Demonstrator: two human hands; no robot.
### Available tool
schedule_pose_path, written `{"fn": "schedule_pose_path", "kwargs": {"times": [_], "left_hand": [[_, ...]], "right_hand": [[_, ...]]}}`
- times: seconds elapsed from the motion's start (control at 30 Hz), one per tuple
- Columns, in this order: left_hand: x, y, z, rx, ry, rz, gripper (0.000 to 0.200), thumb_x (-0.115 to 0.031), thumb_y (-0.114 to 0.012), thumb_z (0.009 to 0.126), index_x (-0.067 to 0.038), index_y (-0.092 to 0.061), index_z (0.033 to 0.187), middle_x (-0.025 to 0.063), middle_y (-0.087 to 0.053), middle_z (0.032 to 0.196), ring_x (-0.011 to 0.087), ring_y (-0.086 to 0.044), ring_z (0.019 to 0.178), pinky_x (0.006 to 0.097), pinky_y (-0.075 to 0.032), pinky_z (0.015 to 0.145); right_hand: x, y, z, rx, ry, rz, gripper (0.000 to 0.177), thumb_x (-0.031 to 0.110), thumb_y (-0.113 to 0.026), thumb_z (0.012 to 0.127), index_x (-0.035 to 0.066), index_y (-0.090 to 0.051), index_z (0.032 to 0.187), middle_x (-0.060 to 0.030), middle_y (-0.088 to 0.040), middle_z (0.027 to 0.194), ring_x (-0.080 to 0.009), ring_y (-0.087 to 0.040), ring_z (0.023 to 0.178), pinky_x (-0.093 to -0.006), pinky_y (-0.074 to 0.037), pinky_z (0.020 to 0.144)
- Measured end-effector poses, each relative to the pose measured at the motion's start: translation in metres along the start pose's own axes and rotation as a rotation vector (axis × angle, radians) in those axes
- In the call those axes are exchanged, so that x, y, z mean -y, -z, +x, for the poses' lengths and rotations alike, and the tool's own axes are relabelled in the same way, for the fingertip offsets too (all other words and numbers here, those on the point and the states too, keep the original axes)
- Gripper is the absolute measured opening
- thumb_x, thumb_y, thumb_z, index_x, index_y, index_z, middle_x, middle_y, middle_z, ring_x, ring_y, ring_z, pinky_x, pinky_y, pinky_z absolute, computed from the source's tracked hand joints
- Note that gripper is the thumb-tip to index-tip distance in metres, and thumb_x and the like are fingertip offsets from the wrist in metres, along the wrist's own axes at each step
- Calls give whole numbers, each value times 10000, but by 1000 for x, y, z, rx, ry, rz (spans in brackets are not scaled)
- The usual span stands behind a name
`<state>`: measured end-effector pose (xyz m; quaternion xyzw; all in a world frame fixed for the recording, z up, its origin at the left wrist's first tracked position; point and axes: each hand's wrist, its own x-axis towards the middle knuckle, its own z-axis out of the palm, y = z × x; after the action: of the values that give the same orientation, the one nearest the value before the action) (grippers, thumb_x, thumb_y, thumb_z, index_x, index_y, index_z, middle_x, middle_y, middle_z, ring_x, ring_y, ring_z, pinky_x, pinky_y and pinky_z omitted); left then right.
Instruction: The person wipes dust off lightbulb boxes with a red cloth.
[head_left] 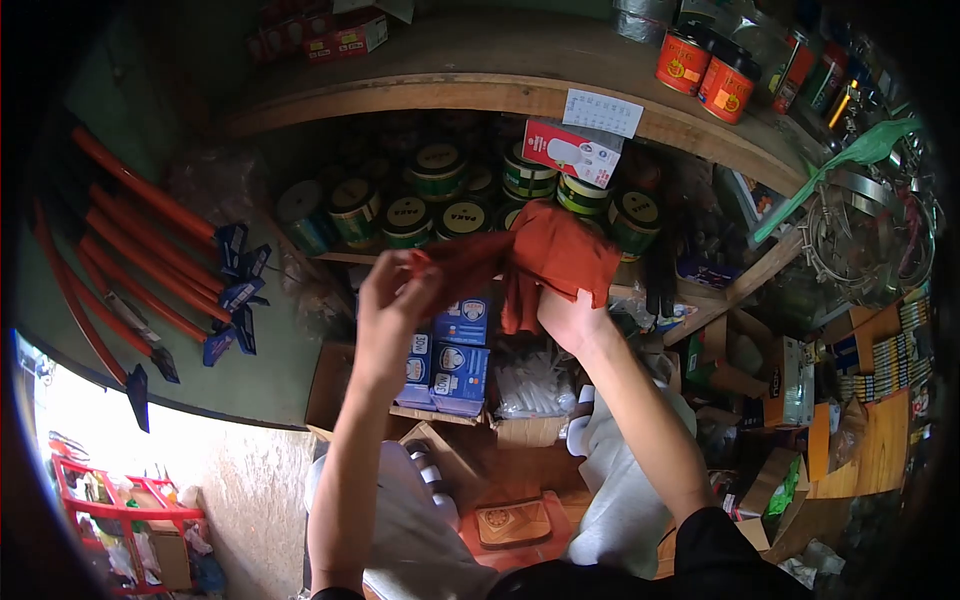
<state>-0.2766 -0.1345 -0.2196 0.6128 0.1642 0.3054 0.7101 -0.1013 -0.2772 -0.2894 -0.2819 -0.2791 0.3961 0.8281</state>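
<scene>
Red cloth (pixel 563 256), in front of lower shelf (pixel 348 257) edge: likely light, limp; take by hems. Left hand (pixel 393 297) grip pinches one end; right hand (pixel 572 320) fingers hidden, can't tell.

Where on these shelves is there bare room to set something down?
The upper shelf has a bare stretch between the red boxes at left and the orange tins at right. Below, green tins crowd the lower shelf, partly behind the red cloth.

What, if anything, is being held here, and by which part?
A reddish cloth: the left hand grips one end; the other drapes over the right hand, hiding its fingers, so that grip cannot be told.
</scene>
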Motion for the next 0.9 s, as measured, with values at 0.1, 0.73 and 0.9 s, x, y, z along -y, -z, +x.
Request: {"fn": "schedule_pose_path", "kwargs": {"times": [0.1, 0.73, 0.9], "left_hand": [[-6, 14, 4, -117, 14, -75, 160, -109, -549, 1003, -74, -540, 1159, 39, -631, 1069, 116, -644, 978, 284, -550, 786], [-23, 102, 9, -311, -434, 39, 287, -128, -608, 1001, -74, -558, 1279, 23, -629, 1085, 103, -596, 1016, 299, -458, 943], [-31, 87, 3, -305, -486, -22, 313, -120, -605, 1003, -81, -541, 1306, 27, -618, 1093, 104, -598, 1015, 296, -487, 924]], "right_hand": [[14, -2, 0, 123, -64, -4, 544, 442, -333, 1045, 38, -493, 1371, -170, -571, 1349, -297, -574, 1225, -433, -447, 1069], [51, 69, -22, -335, -390, -189, 404, 341, -480, 1043, 78, -553, 1341, -114, -620, 1327, -292, -627, 1177, -520, -522, 991], [85, 111, -28, -389, -377, -414, 424, 325, -519, 1020, 91, -547, 1372, -84, -624, 1331, -245, -630, 1170, -482, -528, 964]]}}
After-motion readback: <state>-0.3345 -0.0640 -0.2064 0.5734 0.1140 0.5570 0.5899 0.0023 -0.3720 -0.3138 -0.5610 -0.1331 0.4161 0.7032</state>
